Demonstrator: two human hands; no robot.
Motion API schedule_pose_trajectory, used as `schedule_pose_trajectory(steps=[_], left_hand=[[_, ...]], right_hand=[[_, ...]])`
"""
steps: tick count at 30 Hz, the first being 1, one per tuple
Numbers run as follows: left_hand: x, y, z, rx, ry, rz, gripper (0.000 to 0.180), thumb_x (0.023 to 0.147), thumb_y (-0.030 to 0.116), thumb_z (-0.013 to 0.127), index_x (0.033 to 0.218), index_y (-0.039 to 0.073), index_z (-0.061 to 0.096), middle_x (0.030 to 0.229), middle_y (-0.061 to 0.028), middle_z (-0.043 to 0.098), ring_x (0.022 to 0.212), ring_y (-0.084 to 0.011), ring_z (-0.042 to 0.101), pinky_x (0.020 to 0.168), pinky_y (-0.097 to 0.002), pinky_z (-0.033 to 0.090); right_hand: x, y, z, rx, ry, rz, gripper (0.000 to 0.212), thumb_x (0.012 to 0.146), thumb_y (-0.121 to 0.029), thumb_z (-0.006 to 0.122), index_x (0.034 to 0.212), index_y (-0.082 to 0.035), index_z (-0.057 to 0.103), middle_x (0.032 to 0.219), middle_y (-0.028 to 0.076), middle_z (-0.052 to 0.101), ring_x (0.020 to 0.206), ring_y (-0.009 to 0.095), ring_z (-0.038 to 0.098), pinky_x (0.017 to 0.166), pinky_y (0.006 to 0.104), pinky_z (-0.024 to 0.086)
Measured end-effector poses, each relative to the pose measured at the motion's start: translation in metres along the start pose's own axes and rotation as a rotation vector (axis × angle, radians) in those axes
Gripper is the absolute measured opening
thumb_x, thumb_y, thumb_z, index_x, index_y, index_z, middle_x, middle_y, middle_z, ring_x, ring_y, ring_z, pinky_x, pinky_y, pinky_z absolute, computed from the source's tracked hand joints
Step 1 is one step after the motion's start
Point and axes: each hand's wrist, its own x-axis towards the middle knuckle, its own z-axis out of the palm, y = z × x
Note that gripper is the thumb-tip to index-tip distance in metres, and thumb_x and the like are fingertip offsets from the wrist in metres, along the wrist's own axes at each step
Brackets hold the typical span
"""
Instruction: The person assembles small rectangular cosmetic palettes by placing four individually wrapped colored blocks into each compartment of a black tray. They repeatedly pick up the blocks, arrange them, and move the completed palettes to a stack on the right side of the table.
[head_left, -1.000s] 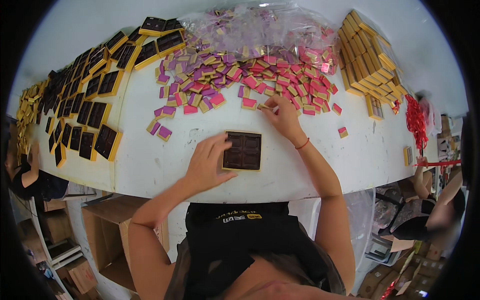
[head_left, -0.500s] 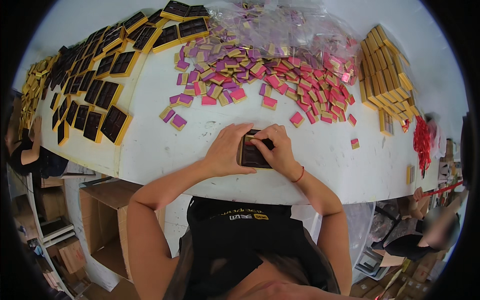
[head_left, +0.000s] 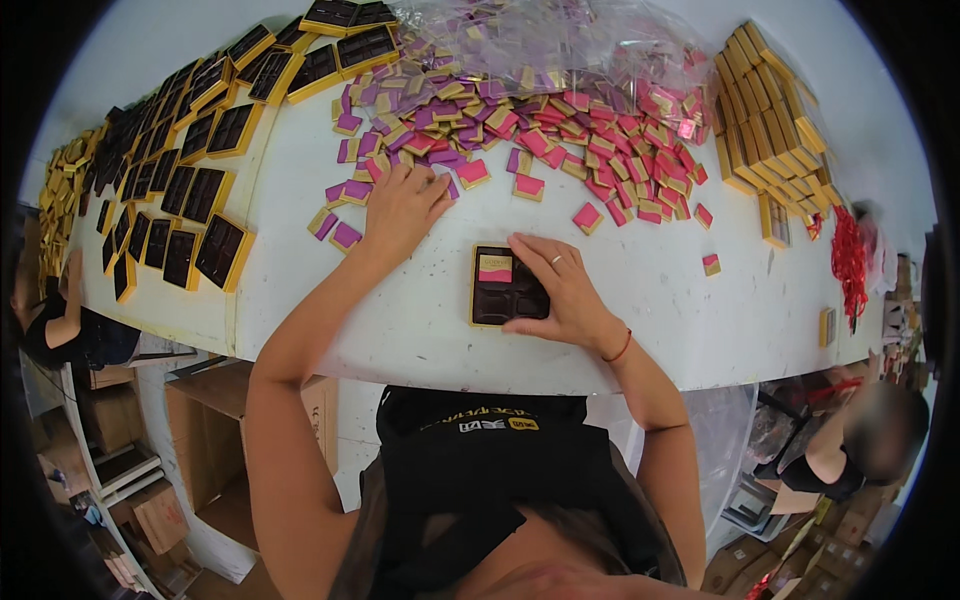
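The right hand (head_left: pixel 572 297) holds a shallow gold box (head_left: pixel 476 305) on the table (head_left: pixel 400 335), its fingers set wide apart, thumb by the lower edge and fingertips by the upper, so that the palm hides the box's right side. In the box sits a dark insert (head_left: pixel 490 301) moulded into square hollows; the upper left hollow, just left of the right fingertips, holds one pink-and-gold piece (head_left: pixel 495 268), lying flat, while the lower left one shows its dark floor. The left hand (head_left: pixel 403 208) is up at the near edge of a pile (head_left: pixel 600 150) of purple, pink and gold pieces, fingers curled down among them; whether they pinch one cannot be told. Past the left fingertips, a clear bag (head_left: pixel 520 45) lies over the back of the pile, with pieces visible through it. Left of the left fingers, many gold boxes (head_left: pixel 225 250) stand in rows, their dark inserts facing up. Well to the right of the right fingers rises a stack (head_left: pixel 765 125) of gold boxes, with red ribbon (head_left: pixel 848 262) beside it and a lone small box (head_left: pixel 827 327) nearer the table's edge. Below the left forearm, beyond the table's edge, an open carton (head_left: pixel 215 450) shows its brown inner walls.
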Motion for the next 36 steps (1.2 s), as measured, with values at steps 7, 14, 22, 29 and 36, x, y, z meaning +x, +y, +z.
schedule_pose_trajectory(steps=[7, 14, 22, 29, 36], left_hand=[[-0.022, 0.025, -0.014, -0.350, -0.128, -0.234, 0.043, 0.081, 0.019, 0.081, 0.118, 0.010, 0.062, 0.109, -0.0051, 0.067, 0.098, -0.0238, 0.066, 0.079, -0.0376, 0.054], [-0.003, 0.077, -0.041, -0.915, -0.272, -0.051, 0.055, 0.080, 0.012, 0.084, 0.129, 0.012, 0.059, 0.119, -0.0088, 0.068, 0.100, -0.0221, 0.071, 0.085, -0.0324, 0.057], [-0.007, 0.062, -0.035, -0.756, -0.021, -0.121, 0.042, 0.087, 0.001, 0.072, 0.127, 0.009, 0.062, 0.122, -0.0120, 0.070, 0.105, -0.0273, 0.070, 0.090, -0.0334, 0.055], [-0.026, 0.063, -0.037, -0.589, -0.150, -0.037, 0.040, 0.084, 0.022, 0.079, 0.120, 0.009, 0.066, 0.131, -0.0096, 0.064, 0.117, -0.0309, 0.061, 0.099, -0.0411, 0.048], [0.003, 0.019, -0.006, -0.299, 0.021, -0.173, 0.040, 0.082, 0.018, 0.079, 0.118, 0.008, 0.064, 0.122, -0.0108, 0.064, 0.112, -0.0317, 0.060, 0.096, -0.0417, 0.046]], right_hand=[[-0.003, 0.005, -0.005, 0.061, 0.140, 0.082, 0.086, 0.080, -0.031, 0.084, 0.151, -0.006, 0.042, 0.143, 0.015, 0.052, 0.134, 0.032, 0.046, 0.111, 0.0424, 0.037], [0.004, 0.002, -0.011, 0.885, 0.183, 0.331, 0.057, 0.093, -0.003, 0.068, 0.146, -0.004, 0.048, 0.121, 0.009, 0.065, 0.099, 0.016, 0.065, 0.087, 0.0292, 0.051], [-0.009, 0.002, 0.004, 0.406, 0.336, 0.316, 0.039, 0.089, 0.004, 0.066, 0.126, -0.008, 0.065, 0.095, 0.007, 0.064, 0.087, 0.020, 0.064, 0.086, 0.0318, 0.050], [-0.012, 0.015, 0.009, 0.090, 0.312, 0.146, 0.027, 0.080, -0.002, 0.075, 0.105, -0.011, 0.072, 0.105, 0.006, 0.065, 0.099, 0.028, 0.057, 0.087, 0.0403, 0.045], [-0.013, 0.009, 0.004, 0.034, 0.188, 0.124, 0.031, 0.082, -0.003, 0.076, 0.111, -0.012, 0.074, 0.118, 0.007, 0.064, 0.105, 0.028, 0.057, 0.091, 0.0378, 0.047]])
